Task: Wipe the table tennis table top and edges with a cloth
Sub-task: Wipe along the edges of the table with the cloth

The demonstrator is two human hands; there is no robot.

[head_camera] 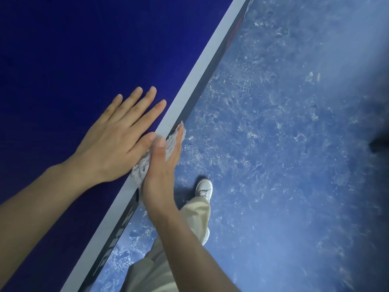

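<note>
The dark blue table tennis table top (73,60) fills the left of the view, with a white border line (189,85) and a black side edge (212,68) running diagonally. My left hand (120,135) lies flat on the top, fingers spread, its thumb touching a grey fluffy cloth (145,163). My right hand (163,171) presses that cloth against the table's side edge with the palm and straight fingers. Part of the cloth is hidden under my right hand.
A mottled blue floor (284,144) lies to the right of the table. My legs in beige trousers (189,224) and a white shoe (203,189) stand close beside the edge. A dark object (381,144) shows at the far right.
</note>
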